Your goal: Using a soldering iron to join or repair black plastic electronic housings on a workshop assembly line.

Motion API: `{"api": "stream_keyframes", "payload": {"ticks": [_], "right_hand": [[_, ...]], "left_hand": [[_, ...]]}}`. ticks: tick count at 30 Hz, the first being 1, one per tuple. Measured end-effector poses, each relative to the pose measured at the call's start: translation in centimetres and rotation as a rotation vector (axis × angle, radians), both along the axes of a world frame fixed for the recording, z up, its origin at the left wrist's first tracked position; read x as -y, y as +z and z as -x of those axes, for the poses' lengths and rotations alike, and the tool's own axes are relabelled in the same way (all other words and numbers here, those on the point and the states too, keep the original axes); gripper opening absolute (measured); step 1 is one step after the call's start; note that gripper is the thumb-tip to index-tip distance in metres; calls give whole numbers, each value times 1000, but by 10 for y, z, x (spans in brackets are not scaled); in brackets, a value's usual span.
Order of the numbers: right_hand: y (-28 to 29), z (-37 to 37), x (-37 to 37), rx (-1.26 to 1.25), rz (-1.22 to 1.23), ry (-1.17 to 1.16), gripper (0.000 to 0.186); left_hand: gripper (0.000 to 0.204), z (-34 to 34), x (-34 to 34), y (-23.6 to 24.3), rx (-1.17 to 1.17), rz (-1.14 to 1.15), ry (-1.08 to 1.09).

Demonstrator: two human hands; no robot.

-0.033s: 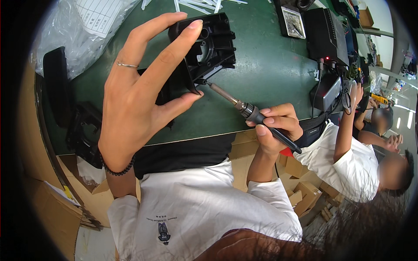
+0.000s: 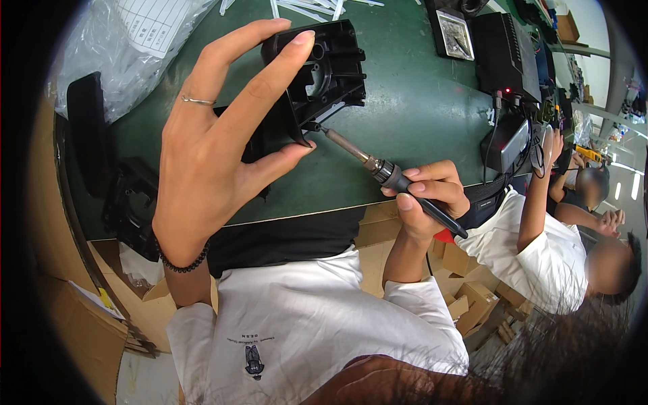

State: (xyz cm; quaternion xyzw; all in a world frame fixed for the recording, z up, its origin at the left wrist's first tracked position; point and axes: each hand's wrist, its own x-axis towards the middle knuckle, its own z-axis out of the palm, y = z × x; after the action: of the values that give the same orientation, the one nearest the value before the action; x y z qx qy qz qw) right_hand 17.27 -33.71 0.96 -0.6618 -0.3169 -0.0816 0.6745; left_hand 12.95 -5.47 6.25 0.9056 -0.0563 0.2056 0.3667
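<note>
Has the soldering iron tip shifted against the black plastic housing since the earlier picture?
No. The soldering iron tip sits at the same lower edge of the black plastic housing, with the right hand equally near the green table's front edge.

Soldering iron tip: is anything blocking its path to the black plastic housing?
Nothing visible does. The soldering iron, gripped in the right hand, already has its tip at the lower edge of the black plastic housing, which the left hand holds above the green table.
</note>
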Motion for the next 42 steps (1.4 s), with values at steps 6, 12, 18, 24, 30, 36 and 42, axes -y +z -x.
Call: {"api": "stream_keyframes", "payload": {"ticks": [6,12,18,24,30,36,42], "right_hand": [[-1,0,1,-8,9,12,23],[-6,1,2,29,-80,-27,23],[-10,5,-5,-85,-414,-346,21],[-7,2,-12,-86,-550,-459,17],[-2,1,-13,-131,-572,-443,15],[-6,1,-9,-118,-563,-414,17],[-2,2,-12,-153,-487,-401,26]], "left_hand": [[95,1,-2,-4,14,-1,-9],[94,0,1,0,6,-15,5],[89,-16,4,21,39,-97,104],[78,-134,-6,54,344,-205,115],[96,-254,9,67,184,-144,266],[107,-34,-18,79,-133,-205,-146],[99,63,-39,38,-423,-262,-97]]}}
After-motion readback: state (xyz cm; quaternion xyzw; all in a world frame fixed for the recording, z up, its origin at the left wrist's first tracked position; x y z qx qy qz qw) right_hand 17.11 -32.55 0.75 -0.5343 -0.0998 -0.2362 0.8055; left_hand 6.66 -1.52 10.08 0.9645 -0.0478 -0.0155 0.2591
